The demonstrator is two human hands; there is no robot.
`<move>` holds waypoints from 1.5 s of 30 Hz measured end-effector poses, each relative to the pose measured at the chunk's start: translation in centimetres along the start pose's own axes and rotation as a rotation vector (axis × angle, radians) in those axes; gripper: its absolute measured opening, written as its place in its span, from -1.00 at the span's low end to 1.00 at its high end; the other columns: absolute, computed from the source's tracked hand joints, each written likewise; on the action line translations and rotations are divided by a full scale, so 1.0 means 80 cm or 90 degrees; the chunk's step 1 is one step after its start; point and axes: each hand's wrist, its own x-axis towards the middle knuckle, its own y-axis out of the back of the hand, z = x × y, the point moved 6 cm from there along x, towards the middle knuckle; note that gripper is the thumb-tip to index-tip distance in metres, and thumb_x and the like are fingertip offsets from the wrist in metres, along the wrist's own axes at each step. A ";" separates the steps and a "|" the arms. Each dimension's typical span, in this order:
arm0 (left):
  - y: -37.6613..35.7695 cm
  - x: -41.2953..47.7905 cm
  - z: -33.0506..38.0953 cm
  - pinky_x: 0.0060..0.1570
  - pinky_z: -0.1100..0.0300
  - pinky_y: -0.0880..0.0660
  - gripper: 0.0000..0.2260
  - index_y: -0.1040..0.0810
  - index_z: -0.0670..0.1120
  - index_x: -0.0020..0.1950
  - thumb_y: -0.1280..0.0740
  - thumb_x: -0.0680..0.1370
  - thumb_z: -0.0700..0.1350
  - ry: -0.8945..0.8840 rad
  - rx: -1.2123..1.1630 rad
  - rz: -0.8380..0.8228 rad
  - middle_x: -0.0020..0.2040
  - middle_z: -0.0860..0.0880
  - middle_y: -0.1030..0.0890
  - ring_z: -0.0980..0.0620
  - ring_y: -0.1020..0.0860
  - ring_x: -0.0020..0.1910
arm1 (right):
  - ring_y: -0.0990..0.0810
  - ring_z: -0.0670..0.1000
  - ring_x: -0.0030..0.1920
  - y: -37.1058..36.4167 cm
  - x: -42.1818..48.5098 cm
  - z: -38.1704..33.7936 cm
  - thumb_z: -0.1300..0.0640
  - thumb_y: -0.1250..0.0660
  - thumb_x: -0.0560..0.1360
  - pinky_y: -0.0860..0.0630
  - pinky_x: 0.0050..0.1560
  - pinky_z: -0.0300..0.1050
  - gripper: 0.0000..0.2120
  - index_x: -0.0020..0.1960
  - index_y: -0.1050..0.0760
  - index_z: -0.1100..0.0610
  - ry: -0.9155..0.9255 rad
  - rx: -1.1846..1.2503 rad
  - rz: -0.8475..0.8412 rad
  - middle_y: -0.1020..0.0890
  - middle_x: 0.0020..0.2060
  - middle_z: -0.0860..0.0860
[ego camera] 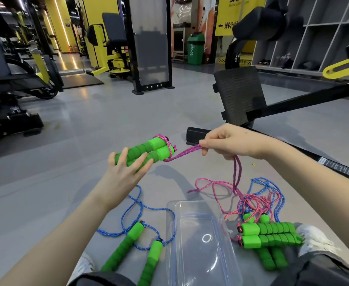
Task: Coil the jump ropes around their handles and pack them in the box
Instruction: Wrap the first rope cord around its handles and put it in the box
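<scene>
My left hand (126,168) holds a pair of green foam handles (148,150) side by side above the floor, fingers curled round them. Pink rope (181,154) is looped round their far ends. My right hand (229,143) pinches the doubled pink rope, stretched taut from the handles; the rest hangs down to a tangle on the floor. A clear plastic box (202,242) lies open between my knees. Left of it lies a blue rope (134,209) with two green handles (126,246). To the right lie several more green handles (270,234) with tangled pink and blue rope (258,201).
I sit on a grey gym floor. A black footplate and bar of a machine (239,96) stand just beyond my right hand. Weight machines (14,79) are at the left, lockers (317,32) at the back right.
</scene>
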 end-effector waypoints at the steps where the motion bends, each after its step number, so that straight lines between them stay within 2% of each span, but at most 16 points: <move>1: 0.000 -0.001 0.000 -0.01 -0.20 -0.35 -0.31 -0.31 -0.12 0.39 -0.19 0.24 -0.33 -0.014 0.000 -0.004 0.32 -0.14 -0.42 -0.40 -0.42 0.12 | -0.20 -0.10 -0.53 0.006 -0.001 -0.004 0.02 -0.27 0.55 -0.23 -0.49 -0.27 -0.70 -0.22 -0.56 0.20 0.011 -0.007 0.015 -0.27 -0.58 -0.13; 5: 0.024 0.001 0.030 -0.01 -0.19 -0.42 -0.45 -0.33 -0.09 0.40 -0.09 0.41 -0.36 -0.145 -0.010 0.070 0.32 -0.10 -0.43 -0.38 -0.46 0.13 | -0.22 -0.07 -0.48 0.028 -0.003 -0.016 0.00 -0.31 0.52 -0.17 -0.46 -0.27 -0.68 -0.22 -0.57 0.25 0.067 -0.035 0.081 -0.36 -0.52 -0.05; 8: 0.050 0.004 0.064 -0.01 -0.17 -0.49 -0.54 -0.35 -0.06 0.41 0.02 0.57 -0.34 -0.234 -0.038 0.152 0.34 -0.06 -0.43 -0.34 -0.48 0.12 | -0.19 0.09 -0.38 0.036 -0.002 -0.010 -0.02 -0.33 0.51 -0.12 -0.35 -0.09 -0.71 -0.26 -0.58 0.16 0.089 -0.014 0.116 -0.32 -0.43 0.12; 10: 0.069 0.010 0.077 0.00 -0.15 -0.49 -0.58 -0.39 -0.03 0.39 0.01 0.62 -0.32 -0.236 -0.068 0.222 0.32 -0.03 -0.48 -0.32 -0.51 0.10 | -0.16 0.12 -0.34 0.040 -0.002 0.002 -0.01 -0.32 0.51 -0.08 -0.32 -0.06 -0.72 -0.33 -0.56 0.08 0.082 0.026 0.138 -0.26 -0.39 0.13; 13: 0.090 0.018 0.091 0.03 -0.13 -0.47 -0.62 -0.35 0.00 0.41 -0.10 0.63 -0.27 -0.244 -0.083 0.291 0.36 -0.02 -0.40 -0.31 -0.46 0.15 | -0.18 0.08 -0.35 0.044 -0.005 0.022 0.00 -0.31 0.52 -0.12 -0.32 -0.08 -0.68 -0.40 -0.48 0.03 0.052 0.053 0.158 -0.24 -0.41 0.10; 17: 0.113 0.028 0.097 0.07 -0.12 -0.44 -0.62 -0.31 0.01 0.42 -0.20 0.61 -0.19 -0.206 -0.111 0.359 0.36 0.00 -0.37 -0.30 -0.44 0.18 | -0.14 -0.06 -0.44 0.042 -0.009 0.055 0.01 -0.28 0.50 -0.17 -0.40 -0.24 -0.64 -0.45 -0.36 0.04 0.008 0.209 0.157 -0.17 -0.45 0.01; 20: 0.122 0.037 0.086 0.11 -0.13 -0.40 -0.64 -0.33 0.02 0.41 -0.18 0.62 -0.20 -0.138 -0.124 0.397 0.36 -0.01 -0.37 -0.30 -0.44 0.20 | -0.38 -0.15 -0.58 0.025 -0.017 0.072 0.10 -0.32 0.47 -0.37 -0.49 -0.33 -0.80 -0.32 -0.49 0.06 -0.024 0.323 0.127 -0.41 -0.53 -0.05; 22: 0.119 0.045 0.070 0.09 -0.15 -0.37 -0.66 -0.32 -0.01 0.40 -0.09 0.65 -0.23 -0.086 -0.141 0.385 0.37 -0.03 -0.35 -0.33 -0.41 0.21 | -0.44 -0.18 -0.58 0.007 -0.016 0.072 0.17 -0.40 0.46 -0.41 -0.48 -0.30 -0.95 -0.16 -0.54 0.07 -0.038 0.332 0.141 -0.49 -0.46 -0.07; 23: 0.115 0.049 0.060 0.07 -0.15 -0.36 -0.65 -0.31 -0.02 0.40 -0.03 0.65 -0.27 -0.053 -0.144 0.369 0.37 -0.04 -0.34 -0.34 -0.39 0.20 | -0.34 -0.17 -0.60 -0.003 -0.010 0.073 0.07 -0.43 0.42 -0.32 -0.48 -0.23 -0.90 -0.21 -0.53 0.05 -0.034 0.358 0.139 -0.43 -0.50 -0.07; 25: 0.102 0.053 0.041 0.03 -0.13 -0.32 -0.58 -0.31 -0.04 0.40 0.03 0.60 -0.33 0.015 -0.125 0.331 0.37 -0.06 -0.33 -0.34 -0.38 0.19 | -0.13 -0.12 -0.59 -0.019 0.004 0.072 0.02 -0.24 0.54 -0.13 -0.44 -0.23 -0.76 -0.24 -0.46 0.10 -0.041 0.382 0.122 -0.28 -0.57 -0.04; 27: 0.088 0.050 0.026 0.01 -0.10 -0.30 -0.49 -0.31 -0.07 0.40 0.02 0.50 -0.39 0.070 -0.090 0.296 0.37 -0.07 -0.33 -0.34 -0.41 0.18 | -0.07 -0.09 -0.56 -0.027 0.015 0.069 0.07 -0.07 0.63 -0.10 -0.49 -0.27 -0.72 -0.10 -0.48 0.17 -0.062 0.353 0.116 -0.23 -0.55 -0.01; 32: 0.065 0.037 -0.003 -0.02 -0.07 -0.33 -0.41 -0.33 -0.11 0.39 -0.07 0.38 -0.43 0.139 -0.059 0.224 0.32 -0.13 -0.49 -0.37 -0.47 0.12 | -0.10 -0.07 -0.55 -0.044 0.013 0.053 0.08 -0.05 0.64 -0.13 -0.50 -0.27 -0.73 0.09 -0.48 0.18 -0.069 0.316 0.054 -0.27 -0.54 -0.01; 36: 0.050 0.029 -0.014 -0.03 -0.11 -0.36 -0.30 -0.34 -0.12 0.38 -0.22 0.24 -0.46 0.137 -0.036 0.156 0.30 -0.14 -0.51 -0.39 -0.45 0.12 | -0.17 -0.03 -0.55 -0.048 0.012 0.039 0.09 -0.06 0.64 -0.26 -0.50 -0.23 -0.73 0.14 -0.46 0.21 -0.064 0.155 -0.013 -0.26 -0.52 0.00; 40: 0.040 0.025 -0.012 -0.06 -0.13 -0.38 -0.32 -0.35 -0.12 0.36 -0.17 0.24 -0.42 0.104 -0.022 0.103 0.27 -0.14 -0.51 -0.40 -0.46 0.10 | -0.31 -0.01 -0.59 -0.042 0.003 0.018 0.07 -0.11 0.63 -0.37 -0.46 -0.21 -0.75 0.11 -0.48 0.20 -0.051 0.013 -0.086 -0.29 -0.53 -0.02; 43: 0.042 0.022 -0.001 -0.07 -0.17 -0.43 -0.40 -0.35 -0.12 0.35 -0.12 0.31 -0.39 0.036 -0.013 0.099 0.25 -0.14 -0.53 -0.40 -0.49 0.07 | -0.29 -0.04 -0.55 -0.025 -0.001 -0.005 0.01 -0.20 0.59 -0.31 -0.48 -0.23 -0.74 -0.03 -0.57 0.16 -0.009 -0.089 -0.065 -0.33 -0.47 0.00; 45: 0.044 0.019 0.011 -0.04 -0.18 -0.45 -0.51 -0.36 -0.11 0.36 -0.03 0.46 -0.36 -0.020 -0.003 0.110 0.27 -0.13 -0.54 -0.40 -0.51 0.08 | -0.23 -0.04 -0.51 -0.013 -0.004 -0.017 -0.06 -0.26 0.54 -0.21 -0.49 -0.24 -0.71 -0.16 -0.59 0.13 0.021 -0.140 -0.032 -0.29 -0.45 0.05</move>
